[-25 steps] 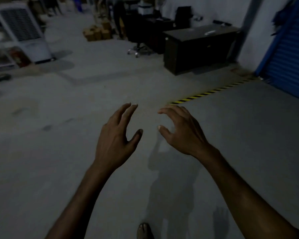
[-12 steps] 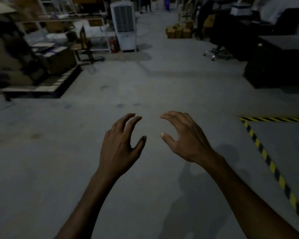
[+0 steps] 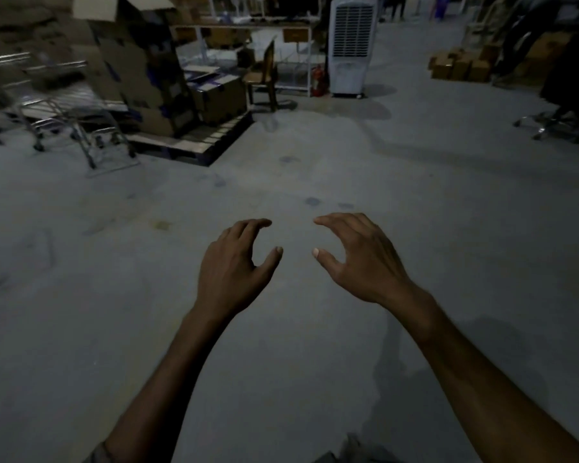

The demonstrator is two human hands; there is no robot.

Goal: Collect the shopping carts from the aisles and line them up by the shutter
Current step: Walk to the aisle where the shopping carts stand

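Big grey concrete floor (image 3: 415, 212) everywhere; stack of cardboard boxes (image 3: 137, 68) on a pallet (image 3: 211, 142) far left; the shopping carts (image 3: 47, 108) sit just left of it, pretty blurry; white air cooler (image 3: 352, 45) at the back; left hand (image 3: 231, 265) and right hand (image 3: 361, 262) hover out front, fingers loosely curled, holding nothing.

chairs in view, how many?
2. A wooden chair stands left of the cooler, beside the pallet. An office chair is at the right edge, only its wheeled base clear. Others may be hidden in the dark background.
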